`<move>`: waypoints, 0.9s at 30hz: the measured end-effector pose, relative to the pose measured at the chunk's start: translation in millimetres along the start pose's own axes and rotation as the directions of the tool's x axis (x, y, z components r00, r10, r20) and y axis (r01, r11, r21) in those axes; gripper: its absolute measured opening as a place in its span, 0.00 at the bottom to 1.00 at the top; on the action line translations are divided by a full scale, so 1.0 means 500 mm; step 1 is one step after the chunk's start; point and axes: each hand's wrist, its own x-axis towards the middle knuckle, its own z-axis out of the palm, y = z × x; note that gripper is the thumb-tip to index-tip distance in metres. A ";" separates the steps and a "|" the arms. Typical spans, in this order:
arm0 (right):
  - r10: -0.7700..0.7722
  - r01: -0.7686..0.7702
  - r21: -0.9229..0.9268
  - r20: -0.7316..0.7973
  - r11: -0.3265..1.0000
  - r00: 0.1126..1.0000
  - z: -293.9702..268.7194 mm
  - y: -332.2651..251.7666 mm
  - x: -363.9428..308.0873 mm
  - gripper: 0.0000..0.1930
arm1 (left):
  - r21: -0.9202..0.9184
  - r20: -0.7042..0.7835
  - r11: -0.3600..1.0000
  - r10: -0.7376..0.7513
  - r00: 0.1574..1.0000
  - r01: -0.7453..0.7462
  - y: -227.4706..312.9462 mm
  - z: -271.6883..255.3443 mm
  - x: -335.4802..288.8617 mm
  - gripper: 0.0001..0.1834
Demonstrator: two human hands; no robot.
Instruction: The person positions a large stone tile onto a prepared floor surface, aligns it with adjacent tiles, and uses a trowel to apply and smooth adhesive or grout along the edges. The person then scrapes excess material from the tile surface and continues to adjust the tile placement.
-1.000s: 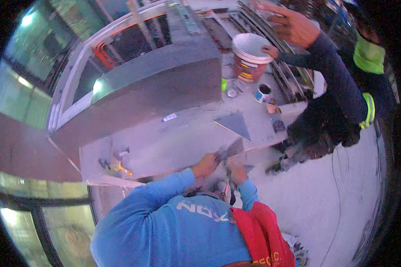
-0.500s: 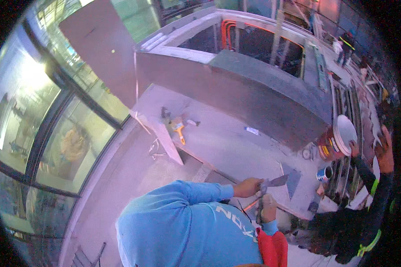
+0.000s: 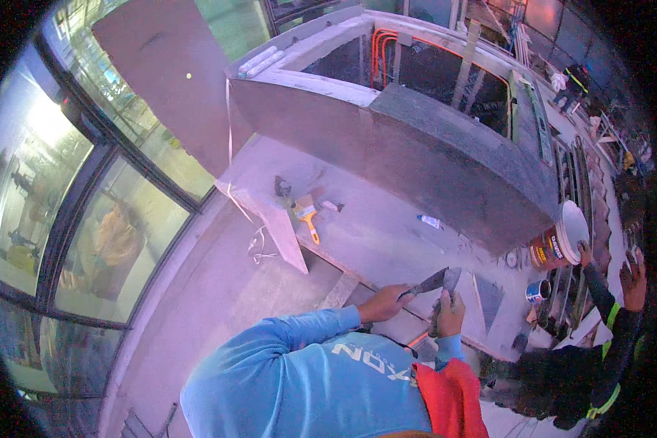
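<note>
My left hand (image 3: 381,304) is closed around the handle of a putty knife (image 3: 431,281), whose dark, wide blade points up and right. Just to its right, my right hand (image 3: 451,314) grips a second putty knife (image 3: 451,277) with its grey blade upward. The two blades meet or nearly meet; overlap hides whether they touch. Both hands are in front of my blue sweatshirt, above the near edge of a dusty grey surface. Beyond them on that surface lie a paintbrush (image 3: 307,218) with a yellow handle and a small white tube (image 3: 428,220).
A large reddish-brown bucket (image 3: 547,252) and a blue can (image 3: 538,292) stand at right. Beside them a co-worker's dark sleeve (image 3: 598,292) reaches toward the bucket. A dark panelled box structure (image 3: 394,146) runs across the back. Glass panes (image 3: 120,241) line the left; a big slab (image 3: 171,80) leans there.
My left hand has drawn left and its blade has swung upward. The blade in my right hand now shows upright. The co-worker's hand stays by the bucket.
</note>
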 end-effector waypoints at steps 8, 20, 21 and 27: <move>0.054 -0.060 -0.014 -0.257 0.998 0.965 0.094 0.131 0.017 0.11 | 0.129 0.065 0.990 0.043 0.997 -0.051 -0.025 -0.072 -0.017 0.21; 0.277 -0.256 0.193 -0.091 0.947 0.956 0.132 -0.007 -0.039 0.29 | 0.145 -0.115 0.989 0.049 0.992 -0.032 -0.047 -0.114 -0.008 0.21; 0.329 -0.309 0.167 -0.105 0.936 0.939 0.126 -0.012 -0.033 0.29 | 0.104 -0.130 0.994 0.056 0.990 -0.043 -0.041 -0.108 -0.003 0.20; 0.173 -0.170 0.385 0.026 0.907 0.985 0.146 -0.010 -0.032 0.28 | -0.540 0.271 0.679 0.699 0.661 -0.497 -0.017 -0.088 0.054 0.18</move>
